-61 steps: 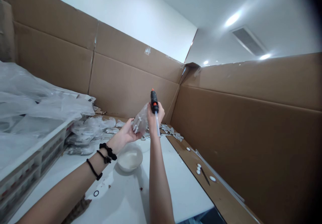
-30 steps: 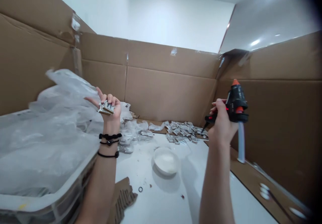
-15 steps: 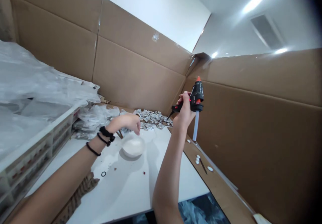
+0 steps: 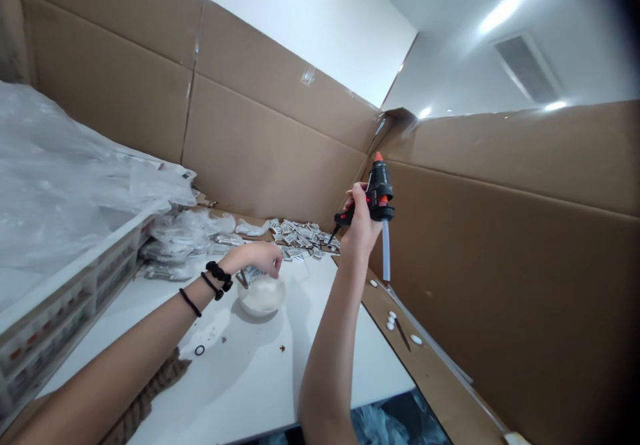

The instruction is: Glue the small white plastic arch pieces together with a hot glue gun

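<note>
My right hand (image 4: 361, 222) is wrapped round the handle of a black hot glue gun (image 4: 381, 188). Its orange nozzle points up, and a clear glue stick (image 4: 387, 252) hangs out of its rear end. Over the back of a white bowl (image 4: 261, 296) is my left hand (image 4: 264, 258), its fingers curled and pointing down. Whatever those fingers may hold is hidden or too small to name. Black bands (image 4: 219, 275) circle the left wrist. Beyond the hand lies a heap of small silvery-grey pieces (image 4: 303, 237) on the white table (image 4: 240, 385).
A plastic crate (image 4: 75, 298) piled with clear bags (image 4: 75, 158) stands at the left. More bagged pieces (image 4: 175, 242) lie beside it. Cardboard walls (image 4: 275, 125) enclose the table. Several white oval pieces (image 4: 416, 340) rest along the right edge. A black ring (image 4: 200, 350) lies near the front.
My left hand has dipped a little lower, nearer the bowl. The glue gun in my right hand has shifted slightly left in view.
</note>
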`<state>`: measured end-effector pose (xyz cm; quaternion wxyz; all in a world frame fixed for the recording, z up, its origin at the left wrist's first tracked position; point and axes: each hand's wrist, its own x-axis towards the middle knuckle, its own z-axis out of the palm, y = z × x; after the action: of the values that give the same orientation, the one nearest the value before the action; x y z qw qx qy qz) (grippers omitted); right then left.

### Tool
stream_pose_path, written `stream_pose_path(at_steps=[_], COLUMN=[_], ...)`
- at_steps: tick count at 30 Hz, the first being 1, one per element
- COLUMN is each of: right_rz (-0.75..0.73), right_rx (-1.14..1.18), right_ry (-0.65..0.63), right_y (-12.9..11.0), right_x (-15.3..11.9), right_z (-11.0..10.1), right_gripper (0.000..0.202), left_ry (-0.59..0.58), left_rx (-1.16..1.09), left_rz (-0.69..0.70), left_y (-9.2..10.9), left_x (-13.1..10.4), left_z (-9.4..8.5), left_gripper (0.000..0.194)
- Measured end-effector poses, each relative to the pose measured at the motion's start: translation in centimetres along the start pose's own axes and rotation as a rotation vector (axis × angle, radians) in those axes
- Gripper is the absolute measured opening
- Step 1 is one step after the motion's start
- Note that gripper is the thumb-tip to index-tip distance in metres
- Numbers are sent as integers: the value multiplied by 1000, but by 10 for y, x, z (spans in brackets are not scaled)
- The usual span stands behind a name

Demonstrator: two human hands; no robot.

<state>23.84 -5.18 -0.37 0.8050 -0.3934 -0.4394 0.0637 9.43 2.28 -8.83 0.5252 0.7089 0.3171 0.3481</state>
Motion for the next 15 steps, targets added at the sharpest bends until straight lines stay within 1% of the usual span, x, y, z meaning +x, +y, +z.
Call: stream_pose_path(at_steps=[2,3,4,6,8,10,12,15], right_rz=[21,37,53,79,81,57,26,-7], right_rx=[44,22,-16,-112,-189,-222,-214,-181], right_ry=[-24,-59,-99,-194,-286,-354,-398,-449], right_y=[1,2,2,1,-2,-4,-7,-6], right_x=[0,-1,-1,-2,-4,-6,-9,-12], right_z=[1,2,3,6,10,15,20,26], right_gripper=[38,40,42,45,45,45,43,39], left_ry=[-97,-108,-79,72,215,307,338,342], left_rx=[99,103,68,-75,-192,-264,-315,-347], left_rz=[65,124,192,301,343,353,358,378], left_y=[6,12,19,36,51,62,67,69], left_x=[4,5,4,0,-7,-14,-19,-22], left_z=[-10,-15,-18,-21,-18,-12,-6,1], left_gripper=[12,13,14,16,18,21,24,27])
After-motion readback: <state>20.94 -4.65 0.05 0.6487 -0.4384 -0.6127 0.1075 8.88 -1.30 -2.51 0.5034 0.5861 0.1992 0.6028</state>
